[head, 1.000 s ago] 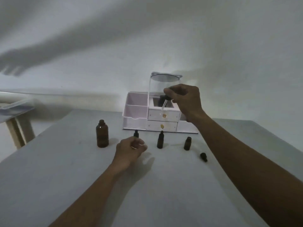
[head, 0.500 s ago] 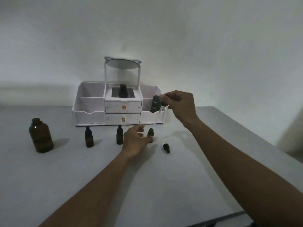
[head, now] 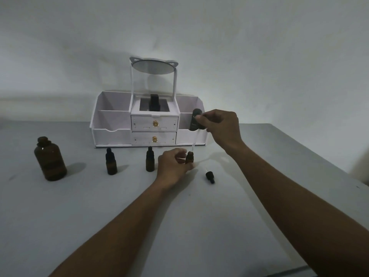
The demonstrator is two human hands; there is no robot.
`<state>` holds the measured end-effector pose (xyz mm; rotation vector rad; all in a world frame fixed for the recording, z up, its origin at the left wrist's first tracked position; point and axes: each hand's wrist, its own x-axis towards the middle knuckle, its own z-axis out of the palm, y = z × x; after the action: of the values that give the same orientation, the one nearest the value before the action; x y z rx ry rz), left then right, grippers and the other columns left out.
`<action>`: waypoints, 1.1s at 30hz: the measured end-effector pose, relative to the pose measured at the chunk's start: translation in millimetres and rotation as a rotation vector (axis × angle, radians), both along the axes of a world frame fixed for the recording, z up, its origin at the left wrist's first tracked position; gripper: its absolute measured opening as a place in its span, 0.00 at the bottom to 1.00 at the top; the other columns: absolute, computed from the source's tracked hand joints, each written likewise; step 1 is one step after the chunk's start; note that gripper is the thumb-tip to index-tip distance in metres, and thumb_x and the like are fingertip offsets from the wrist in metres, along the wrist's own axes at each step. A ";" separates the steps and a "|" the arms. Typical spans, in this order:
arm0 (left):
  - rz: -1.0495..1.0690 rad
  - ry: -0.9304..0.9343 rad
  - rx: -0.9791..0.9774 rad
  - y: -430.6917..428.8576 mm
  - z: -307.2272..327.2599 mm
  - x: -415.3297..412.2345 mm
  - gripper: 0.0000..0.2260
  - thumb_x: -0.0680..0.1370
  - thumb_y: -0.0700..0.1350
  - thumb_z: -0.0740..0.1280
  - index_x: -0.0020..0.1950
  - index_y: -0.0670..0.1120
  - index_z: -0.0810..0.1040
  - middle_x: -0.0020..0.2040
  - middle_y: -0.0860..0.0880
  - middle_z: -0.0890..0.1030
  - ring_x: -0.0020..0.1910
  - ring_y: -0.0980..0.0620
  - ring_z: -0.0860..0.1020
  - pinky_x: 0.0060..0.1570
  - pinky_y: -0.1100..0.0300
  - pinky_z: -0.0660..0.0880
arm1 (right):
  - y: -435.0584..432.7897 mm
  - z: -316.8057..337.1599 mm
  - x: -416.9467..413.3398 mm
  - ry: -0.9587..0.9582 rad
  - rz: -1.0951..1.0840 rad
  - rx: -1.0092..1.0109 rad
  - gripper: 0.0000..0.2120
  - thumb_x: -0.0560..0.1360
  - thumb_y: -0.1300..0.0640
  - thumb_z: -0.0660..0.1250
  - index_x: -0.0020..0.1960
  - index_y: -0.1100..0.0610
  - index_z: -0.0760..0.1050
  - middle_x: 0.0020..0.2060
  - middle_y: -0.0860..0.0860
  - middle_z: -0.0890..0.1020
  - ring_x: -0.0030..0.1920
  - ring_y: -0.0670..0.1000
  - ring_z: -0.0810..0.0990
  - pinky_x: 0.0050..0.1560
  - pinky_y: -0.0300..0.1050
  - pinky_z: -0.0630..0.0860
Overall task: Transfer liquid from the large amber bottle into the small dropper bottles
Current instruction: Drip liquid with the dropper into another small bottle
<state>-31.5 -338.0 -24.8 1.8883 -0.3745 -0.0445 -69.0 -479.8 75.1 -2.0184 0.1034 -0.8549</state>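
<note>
The left hand (head: 173,167) grips the open small bottle (head: 189,158). The right hand (head: 222,126) pinches a dropper (head: 195,140) with its tip at the bottle's mouth. The next move, I judge, is to squeeze gently.

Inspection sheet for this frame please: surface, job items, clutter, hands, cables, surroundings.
Surface: grey table, dimly lit.
Job's things: large amber bottle at left, no cap seen; first capped dropper bottle, second capped dropper bottle upright; open dropper bottle; loose dropper cap lying right of it.
Clutter: white organizer with mirror, dark containers inside.
Hands: left hand grips the open dropper bottle; right hand pinches the pipette, tip at its mouth.
Cables: nothing seen.
Surroundings: plain wall.
</note>
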 end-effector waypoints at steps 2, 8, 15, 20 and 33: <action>-0.009 -0.013 0.007 -0.1 -0.2 0.6 0.23 0.67 0.42 0.79 0.61 0.45 0.80 0.56 0.49 0.83 0.52 0.53 0.81 0.60 0.57 0.76 | -0.9 -2.3 1.8 0.006 -0.001 -0.010 0.04 0.72 0.55 0.77 0.40 0.50 0.84 0.29 0.39 0.84 0.32 0.38 0.83 0.45 0.39 0.81; -0.005 -0.019 0.042 -2.3 -3.4 4.0 0.20 0.68 0.43 0.78 0.59 0.45 0.82 0.55 0.49 0.83 0.53 0.51 0.81 0.63 0.53 0.75 | -0.5 -5.0 4.3 0.005 -0.003 -0.046 0.05 0.73 0.58 0.76 0.39 0.56 0.83 0.29 0.40 0.81 0.28 0.33 0.79 0.37 0.23 0.71; -0.009 -0.039 0.046 -1.5 -4.6 4.6 0.19 0.68 0.43 0.78 0.58 0.47 0.82 0.53 0.50 0.84 0.50 0.54 0.81 0.61 0.57 0.75 | 1.4 -5.4 2.1 0.009 0.003 -0.102 0.08 0.74 0.60 0.75 0.37 0.56 0.81 0.29 0.42 0.80 0.29 0.31 0.78 0.37 0.21 0.69; -0.022 -0.039 0.050 -0.7 -4.8 5.5 0.19 0.68 0.42 0.78 0.58 0.46 0.82 0.53 0.50 0.84 0.50 0.53 0.82 0.60 0.55 0.76 | 4.0 -2.3 1.1 0.013 0.014 -0.117 0.05 0.73 0.59 0.76 0.40 0.59 0.84 0.31 0.46 0.84 0.31 0.32 0.80 0.39 0.21 0.70; -0.133 0.004 0.122 87.6 16.8 -12.3 0.15 0.71 0.54 0.75 0.56 0.54 0.80 0.52 0.55 0.83 0.46 0.60 0.79 0.46 0.66 0.76 | 70.2 52.2 -2.0 -0.164 0.118 -0.102 0.04 0.73 0.53 0.76 0.44 0.53 0.85 0.35 0.46 0.86 0.36 0.46 0.86 0.41 0.43 0.84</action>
<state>-43.7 -250.4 -8.0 1.9804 -0.5039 -0.1637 -71.0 -409.7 127.3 -2.0181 -0.1532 -0.9622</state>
